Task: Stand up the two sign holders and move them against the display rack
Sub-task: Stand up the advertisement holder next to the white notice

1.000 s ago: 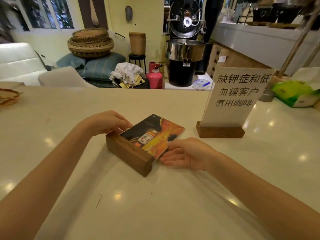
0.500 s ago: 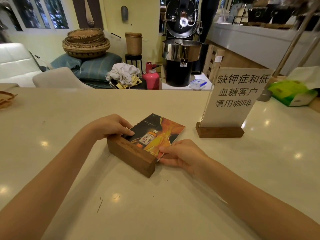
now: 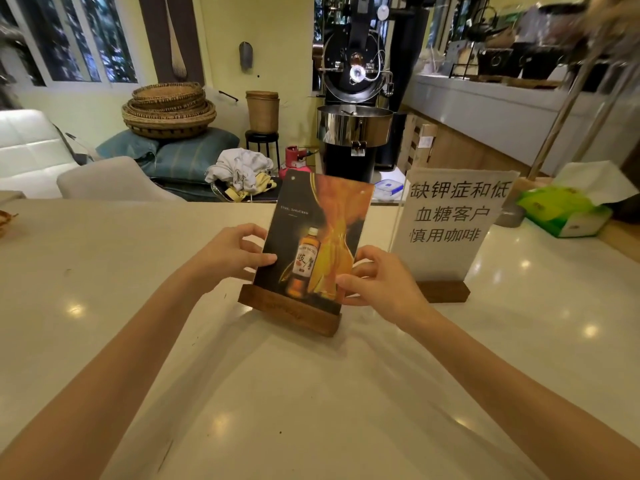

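Note:
The whisky-ad sign holder (image 3: 317, 237), a clear panel in a dark wooden base, stands upright on the white counter (image 3: 242, 393) in the middle of the view. My left hand (image 3: 230, 256) pinches the panel's left edge. My right hand (image 3: 377, 284) pinches its lower right edge. Just to the right stands the second sign holder (image 3: 450, 226), a white sheet with black Chinese characters in a wooden base, upright and untouched. Slanted wooden poles of a rack (image 3: 568, 98) rise at the far right behind it.
A green tissue box (image 3: 564, 211) lies at the counter's right edge, beside a grey pole foot (image 3: 509, 214). A woven tray edge (image 3: 5, 220) shows at the far left. Beyond the counter stand a coffee roaster (image 3: 356, 109), stacked baskets and chairs.
The whisky-ad sign holder lay flat on its back with both hands at its base; both hands have now tipped it upright and grip its panel edges.

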{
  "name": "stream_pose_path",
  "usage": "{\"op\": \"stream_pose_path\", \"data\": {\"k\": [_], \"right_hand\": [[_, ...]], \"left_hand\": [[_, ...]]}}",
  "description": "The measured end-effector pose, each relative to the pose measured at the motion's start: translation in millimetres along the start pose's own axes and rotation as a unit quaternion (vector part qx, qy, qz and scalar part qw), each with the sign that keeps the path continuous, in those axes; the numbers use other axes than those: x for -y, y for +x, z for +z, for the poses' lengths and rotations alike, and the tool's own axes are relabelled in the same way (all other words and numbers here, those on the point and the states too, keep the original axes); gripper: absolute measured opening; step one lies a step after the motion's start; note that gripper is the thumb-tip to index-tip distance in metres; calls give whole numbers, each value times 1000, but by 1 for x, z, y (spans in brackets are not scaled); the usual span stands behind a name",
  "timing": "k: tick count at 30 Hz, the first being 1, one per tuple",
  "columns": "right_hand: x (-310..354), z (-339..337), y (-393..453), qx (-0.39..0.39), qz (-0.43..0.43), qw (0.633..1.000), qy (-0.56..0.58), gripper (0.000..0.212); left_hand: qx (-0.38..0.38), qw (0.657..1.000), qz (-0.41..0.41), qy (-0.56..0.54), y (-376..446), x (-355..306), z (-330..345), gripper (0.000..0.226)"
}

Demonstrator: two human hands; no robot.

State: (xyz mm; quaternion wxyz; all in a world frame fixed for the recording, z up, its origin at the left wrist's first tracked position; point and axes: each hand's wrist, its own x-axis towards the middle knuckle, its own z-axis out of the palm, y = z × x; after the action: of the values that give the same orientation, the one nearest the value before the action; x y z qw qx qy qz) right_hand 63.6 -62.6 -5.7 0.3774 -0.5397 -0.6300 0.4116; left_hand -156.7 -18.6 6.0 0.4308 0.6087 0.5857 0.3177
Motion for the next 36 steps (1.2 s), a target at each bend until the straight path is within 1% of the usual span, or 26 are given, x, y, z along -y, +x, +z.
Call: {"op": "stream_pose_path", "data": {"k": [5,6,8,9,12,16,19,22,24,28,29,31,33,35,36], "right_hand": [[-12,-6,-3,-35,-83,994,-56,17],[-15,-8,-3,-37,-97,993,-58,17],[-19,-12,-4,-43,-125,989,-71,24],[-20,-14,-4,-47,-136,986,-86,25],[-26,-20,-3,-61,-155,979,-120,15],[-37,-20,-3,-98,-183,966,-154,10],[-40,-19,-3,-117,-201,955,-183,16],[-38,-19,-5,-123,-195,957,-175,19],[-34,-20,-6,-107,-171,965,-168,25],[-29,-29,-6,3,-69,993,-91,56],[-31,-34,-7,24,-52,995,-79,57],[-37,-45,-11,42,-44,996,-72,44],[-44,-57,-16,15,-46,996,-75,27],[-53,-70,-18,-58,-32,996,-59,20],[-56,-76,-19,-103,-23,994,-26,20]], "left_hand": [[-55,995,68,-39,5,1,21,14],[-65,994,78,-43,6,2,25,14],[-76,992,94,-45,7,3,31,20],[-80,991,100,-42,7,3,34,22],[-88,989,114,-37,7,3,41,19],[-108,986,125,-5,6,1,49,23],[-122,984,127,9,4,1,53,23],[-130,984,122,17,4,0,56,25],[-134,984,116,26,3,-2,58,31],[-127,984,119,31,1,-4,64,52],[-127,984,121,39,0,-6,67,58],[-138,981,126,54,-1,-8,73,69],[-157,977,132,55,-2,-9,79,80],[-174,973,144,40,-4,-10,84,89],[-179,972,151,33,-5,-11,86,92]]}}
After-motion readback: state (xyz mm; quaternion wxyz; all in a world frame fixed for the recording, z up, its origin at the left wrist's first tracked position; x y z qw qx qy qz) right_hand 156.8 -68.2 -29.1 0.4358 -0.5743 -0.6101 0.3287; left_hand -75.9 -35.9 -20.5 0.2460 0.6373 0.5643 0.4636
